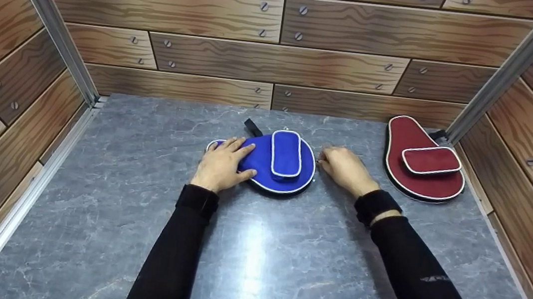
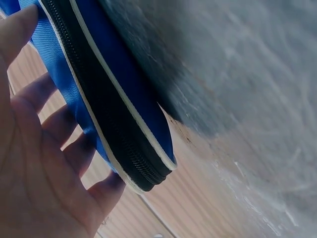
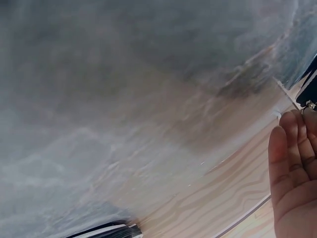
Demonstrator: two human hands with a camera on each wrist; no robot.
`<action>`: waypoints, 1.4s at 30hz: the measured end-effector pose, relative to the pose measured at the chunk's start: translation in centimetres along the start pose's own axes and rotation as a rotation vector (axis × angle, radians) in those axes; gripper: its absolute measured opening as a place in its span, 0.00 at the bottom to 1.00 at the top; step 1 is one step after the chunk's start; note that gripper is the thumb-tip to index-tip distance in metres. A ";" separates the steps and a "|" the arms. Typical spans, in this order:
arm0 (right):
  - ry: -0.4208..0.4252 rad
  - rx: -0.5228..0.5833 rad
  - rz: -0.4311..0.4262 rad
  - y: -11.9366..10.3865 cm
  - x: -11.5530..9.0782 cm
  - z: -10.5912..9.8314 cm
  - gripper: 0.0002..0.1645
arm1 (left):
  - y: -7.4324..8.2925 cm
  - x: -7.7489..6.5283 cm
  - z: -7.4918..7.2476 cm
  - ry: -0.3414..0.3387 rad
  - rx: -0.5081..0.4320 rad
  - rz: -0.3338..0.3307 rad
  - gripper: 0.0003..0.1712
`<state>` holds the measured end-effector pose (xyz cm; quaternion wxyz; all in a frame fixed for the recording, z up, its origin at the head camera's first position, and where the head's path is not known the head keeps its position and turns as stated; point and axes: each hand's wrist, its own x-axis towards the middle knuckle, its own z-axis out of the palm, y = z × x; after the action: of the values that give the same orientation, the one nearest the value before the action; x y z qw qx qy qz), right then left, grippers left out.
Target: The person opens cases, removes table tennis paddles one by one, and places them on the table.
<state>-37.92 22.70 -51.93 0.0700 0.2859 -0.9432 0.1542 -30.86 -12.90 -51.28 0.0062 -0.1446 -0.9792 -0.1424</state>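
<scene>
A blue table tennis paddle case (image 1: pixel 261 154) with white piping and a raised pocket lies flat, its narrow end to the left. My left hand (image 1: pixel 222 164) rests on that narrow end, fingers spread and thumb near the pocket. The left wrist view shows the case's black zippered side (image 2: pixel 111 114), with my left fingers (image 2: pixel 64 126) along the upper face. At the round end, my right hand (image 1: pixel 343 168) has its fingers curled and pinches the small metal zipper pull (image 3: pixel 311 105) at the case's edge.
A red paddle case (image 1: pixel 399 149) of the same shape lies at the back right, its narrow end toward the back wall. Wood-patterned walls (image 1: pixel 211 58) and metal corner posts (image 1: pixel 511 67) enclose the grey marbled table (image 1: pixel 104 211) at the back and sides.
</scene>
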 end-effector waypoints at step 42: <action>-0.048 0.004 -0.049 -1.7 -2.7 -0.3 0.05 | 0.7 1.6 -0.6 0.013 0.026 -0.030 0.45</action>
<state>-34.69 22.84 -51.76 0.0504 0.3125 -0.9370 0.1475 -32.21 -12.01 -50.40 0.0121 -0.1288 -0.9829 -0.1307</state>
